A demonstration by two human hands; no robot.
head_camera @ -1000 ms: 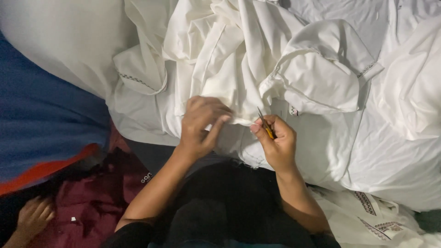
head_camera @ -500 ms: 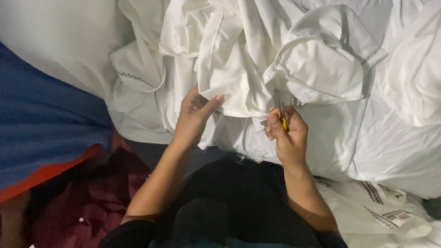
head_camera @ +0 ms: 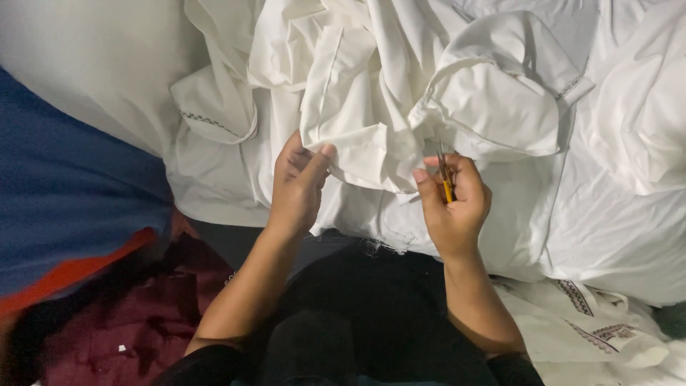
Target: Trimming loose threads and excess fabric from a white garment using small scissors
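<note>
A heap of crumpled white cloth (head_camera: 400, 78) with stitched hems fills the upper part of the head view. My left hand (head_camera: 296, 186) pinches a folded edge of this cloth between thumb and fingers. My right hand (head_camera: 454, 204) grips a small yellow-handled thread snipper (head_camera: 446, 177), its thin metal tips pointing up at the cloth's edge. Both hands are close together at the front of the heap, above my lap in dark clothing (head_camera: 350, 314).
A blue fabric with an orange band (head_camera: 64, 207) lies at the left. Dark maroon cloth (head_camera: 128, 329) sits below it. White pieces with dark embroidered trim (head_camera: 593, 329) lie at the lower right. More white fabric (head_camera: 643, 107) spreads to the right.
Both hands have risen slightly with the cloth. My left hand has shifted its pinch along the folded edge, and the snipper now points more upright.
</note>
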